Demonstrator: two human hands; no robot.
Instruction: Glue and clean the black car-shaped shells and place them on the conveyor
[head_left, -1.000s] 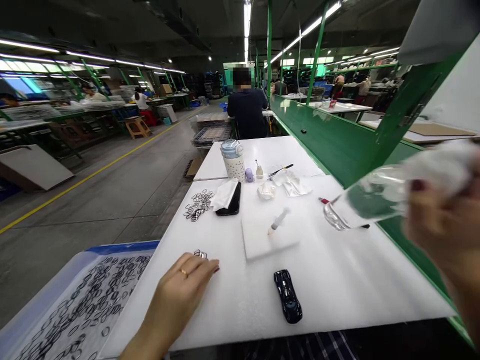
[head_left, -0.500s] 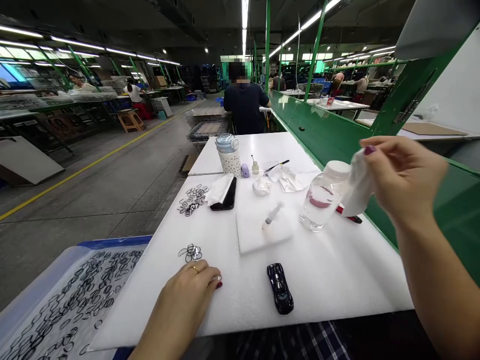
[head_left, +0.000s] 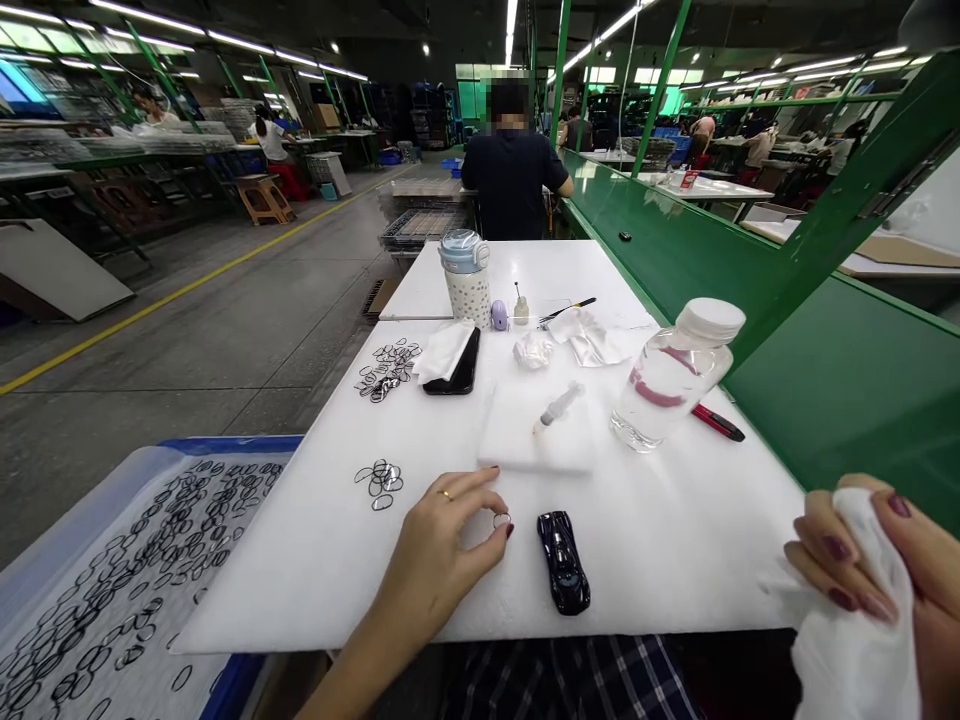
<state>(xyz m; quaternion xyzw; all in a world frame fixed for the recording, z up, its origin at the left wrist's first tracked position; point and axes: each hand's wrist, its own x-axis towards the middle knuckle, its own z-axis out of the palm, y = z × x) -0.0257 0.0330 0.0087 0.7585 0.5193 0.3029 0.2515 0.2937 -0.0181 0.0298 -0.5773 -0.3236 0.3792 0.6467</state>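
Note:
Between the thumb and index finger of my left hand (head_left: 450,545) is a small thin ring (head_left: 502,519), held just above the white foam-topped table (head_left: 660,560). Beside it lies a shiny black toy car (head_left: 563,562). At the right edge, my right hand (head_left: 885,560) is closed around a white cloth or tissue (head_left: 855,650) that hangs down past the table's edge. A few black-edged rings (head_left: 381,482) lie left of my left hand. Beyond the car, a syringe (head_left: 559,406) rests on a white foam pad (head_left: 525,455).
A clear jar of liquid (head_left: 671,375) stands at the right, by a red-and-black knife-like tool (head_left: 718,423). Farther back are a phone (head_left: 461,368) under tissue, a dotted tumbler (head_left: 466,285) and more rings (head_left: 388,368). A blue-rimmed tray (head_left: 247,445) of rings is lower left. A person (head_left: 512,180) sits ahead.
My left hand has lifted and moved right toward the car with the ring. My right hand has come down and right, away from the jar, with the cloth. The view has shifted slightly.

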